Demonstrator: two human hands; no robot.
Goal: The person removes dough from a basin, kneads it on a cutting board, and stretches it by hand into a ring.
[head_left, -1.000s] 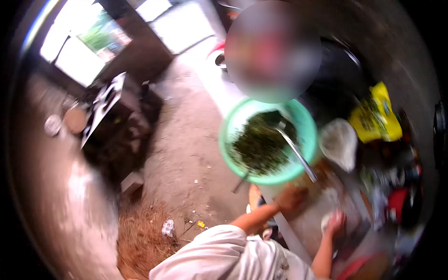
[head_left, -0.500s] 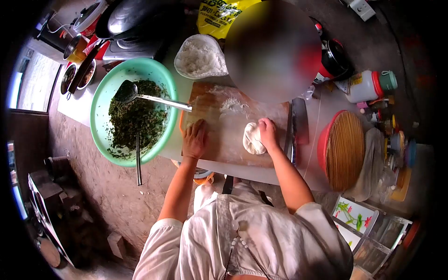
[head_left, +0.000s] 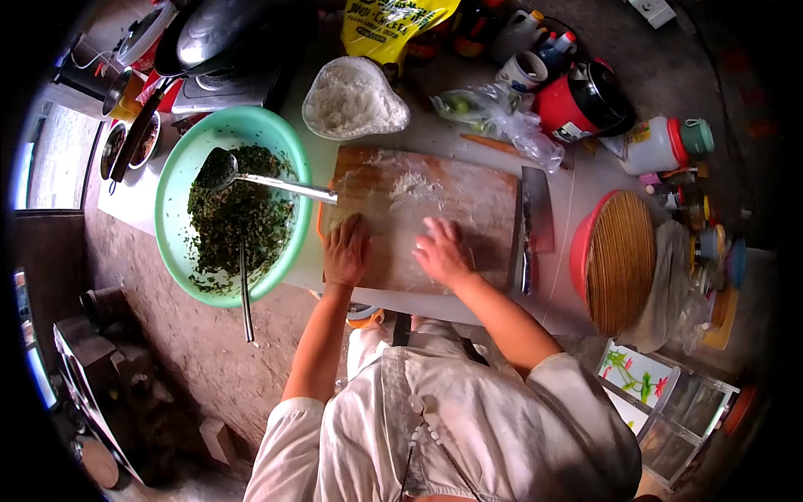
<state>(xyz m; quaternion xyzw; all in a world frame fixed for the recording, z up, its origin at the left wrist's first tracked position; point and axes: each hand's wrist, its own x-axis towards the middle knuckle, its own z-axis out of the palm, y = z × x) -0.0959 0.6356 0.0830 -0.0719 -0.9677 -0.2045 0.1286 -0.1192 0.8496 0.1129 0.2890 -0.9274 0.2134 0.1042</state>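
My left hand [head_left: 346, 251] lies flat at the left side of a floured wooden board [head_left: 485, 201], fingers stretched out and holding nothing visible. My right hand [head_left: 443, 253] is over the board's middle with its fingers spread. No dough shows now; whether any lies under the right palm is hidden. A small heap of flour [head_left: 411, 186] is scattered beyond the fingers. Along the board's right edge rests a cleaver [head_left: 537, 213]. To the left stands a green basin [head_left: 169, 226] of chopped greens [head_left: 226, 238], with a ladle [head_left: 288, 186] and a thin metal handle [head_left: 245, 293] in it.
Behind the board are a bowl of flour [head_left: 355, 100], a yellow bag [head_left: 381, 29] and a clear plastic bag [head_left: 502, 117]. On the right sit a red basin with a round slatted lid [head_left: 621, 263], a red-and-black pot [head_left: 577, 100] and a jar [head_left: 657, 151]. A wok [head_left: 226, 33] is back left.
My right hand has moved left and spread its fingers; the white dough it held is no longer visible. My left hand stays in place. The blurred round patch at the back is gone.
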